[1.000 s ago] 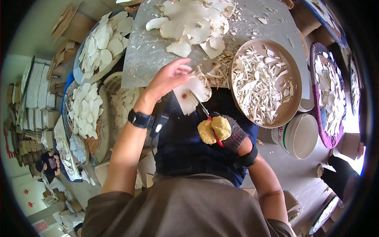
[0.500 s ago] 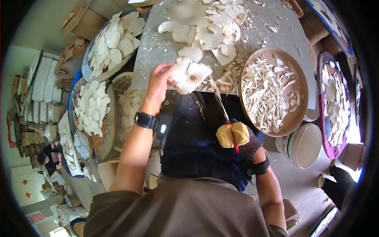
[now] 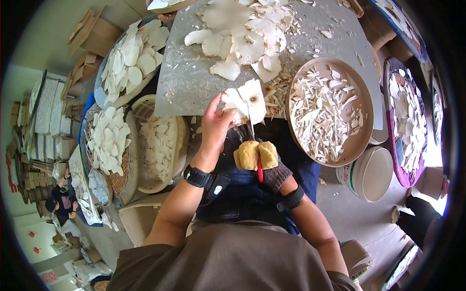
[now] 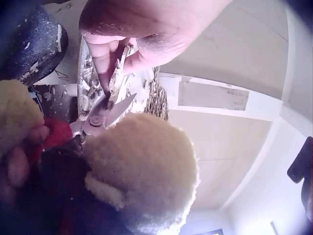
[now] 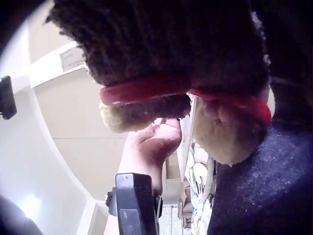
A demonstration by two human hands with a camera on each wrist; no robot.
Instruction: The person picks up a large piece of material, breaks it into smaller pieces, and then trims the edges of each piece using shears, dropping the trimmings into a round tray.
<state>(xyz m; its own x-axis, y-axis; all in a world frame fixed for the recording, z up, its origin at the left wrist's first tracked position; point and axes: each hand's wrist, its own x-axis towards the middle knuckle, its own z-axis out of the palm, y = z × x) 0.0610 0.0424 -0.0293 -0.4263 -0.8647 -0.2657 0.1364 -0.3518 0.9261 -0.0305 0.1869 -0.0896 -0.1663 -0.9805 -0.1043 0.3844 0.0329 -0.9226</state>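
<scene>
In the head view my left hand (image 3: 216, 128) pinches a flat white slice (image 3: 255, 99) with a brown spot, over the table's near edge. My gloved right hand (image 3: 277, 176) grips scissors (image 3: 252, 130) with red handles and thick yellow padding (image 3: 249, 155). One blade lies across the face of the slice. Seen from the left wrist, the scissors' blades (image 4: 96, 120) stand apart at the slice's edge, close below the left fingers. The right wrist view shows the dark glove (image 5: 166, 44) around the red handles; the padding partly hides the left hand.
A round tray (image 3: 290, 126) of white cut strips sits at the table's right corner. More slices (image 3: 242, 39) and scraps lie on the metal table (image 3: 182, 72). At left stand baskets (image 3: 182, 145) of white pieces; a white bucket (image 3: 371, 174) is at right.
The left hand reached to the slice on the scissors, lifted it away turned over, then brought it back between the blades. The right hand dipped right, then moved back left and up with the scissors.
</scene>
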